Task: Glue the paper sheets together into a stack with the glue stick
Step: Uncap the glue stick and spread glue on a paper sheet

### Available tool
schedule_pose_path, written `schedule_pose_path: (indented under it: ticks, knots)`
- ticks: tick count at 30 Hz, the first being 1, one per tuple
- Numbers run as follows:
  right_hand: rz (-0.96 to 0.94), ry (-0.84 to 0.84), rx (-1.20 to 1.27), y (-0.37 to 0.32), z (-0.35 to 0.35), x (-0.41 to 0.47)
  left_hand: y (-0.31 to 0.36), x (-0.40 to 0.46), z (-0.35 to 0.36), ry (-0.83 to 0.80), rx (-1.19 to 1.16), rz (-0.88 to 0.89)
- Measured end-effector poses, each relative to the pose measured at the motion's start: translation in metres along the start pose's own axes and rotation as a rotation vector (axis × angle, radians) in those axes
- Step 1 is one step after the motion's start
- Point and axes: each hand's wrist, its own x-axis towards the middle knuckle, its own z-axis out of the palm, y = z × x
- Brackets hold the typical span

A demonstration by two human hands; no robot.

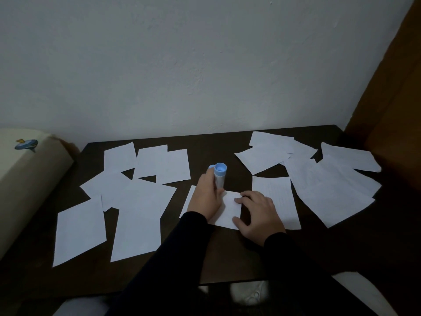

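My left hand (206,196) grips a glue stick (219,176) with a light blue end, held upright with its lower tip on a white paper sheet (227,210) in the middle of the dark table (205,258). My right hand (257,215) lies flat on that sheet's right edge, fingers spread, pinning it down. Several loose white sheets (136,215) lie scattered to the left. Another overlapping group of sheets (323,185) lies to the right. Both arms wear dark sleeves.
A pale wall rises right behind the table. A cream-coloured padded object (25,179) with a small blue sticker stands at the left edge. A brown upholstered surface (396,115) borders the right side. Something white (364,290) shows below the table's front edge.
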Motion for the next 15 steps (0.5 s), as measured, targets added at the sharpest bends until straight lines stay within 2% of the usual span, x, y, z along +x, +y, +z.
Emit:
schedule_pose_path:
  ticks: [5, 12, 15]
  knots:
    - [0.015, -0.008, -0.017, -0.002, -0.001, 0.0, -0.012, 0.006, -0.014, 0.046, -0.004, -0.089]
    - [0.025, -0.043, -0.015, -0.004, -0.004, 0.001, -0.027, 0.008, -0.021, 0.133, -0.067, -0.129]
    - [0.032, -0.08, -0.025, -0.005, -0.006, 0.001, -0.032, 0.002, -0.022, 0.218, -0.196, -0.17]
